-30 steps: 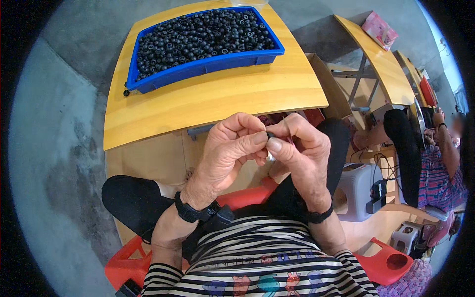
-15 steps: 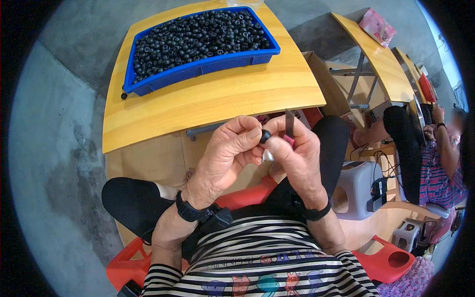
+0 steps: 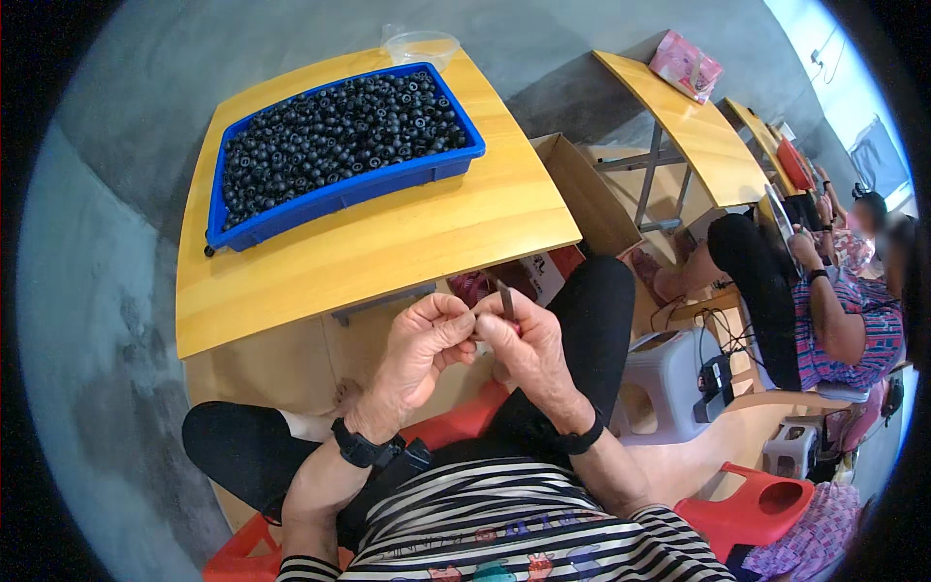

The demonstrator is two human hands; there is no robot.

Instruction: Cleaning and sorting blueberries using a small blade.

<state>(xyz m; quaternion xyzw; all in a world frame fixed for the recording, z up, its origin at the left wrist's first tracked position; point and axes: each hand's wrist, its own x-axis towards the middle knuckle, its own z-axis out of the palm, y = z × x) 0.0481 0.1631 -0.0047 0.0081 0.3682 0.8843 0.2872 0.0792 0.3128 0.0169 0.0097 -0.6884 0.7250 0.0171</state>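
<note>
My left hand (image 3: 412, 354) is closed in a pinch, and its fingertips meet those of my right hand over my lap. Between them is a small round black part, now almost wholly hidden by the fingers. My right hand (image 3: 535, 359) is closed around a small knife (image 3: 505, 299); its dark narrow blade sticks up past the fingers, and the grip covers most of the handle. Beyond my hands, a blue plastic tray (image 3: 359, 190) on the table is filled with black ring-like parts (image 3: 339, 131).
The yellow wooden table (image 3: 417, 238) ends just beyond my hands. One loose black part (image 3: 208, 251) lies beside the tray. A clear plastic tub (image 3: 423, 47) stands behind it. To the right are a cardboard box (image 3: 587, 194), a grey stool (image 3: 669, 383) and other seated people.
The view has shifted, so the table and tray sit lower and further left. My fingers have closed over the black part, which showed plainly before. The knife remains in my right hand.
</note>
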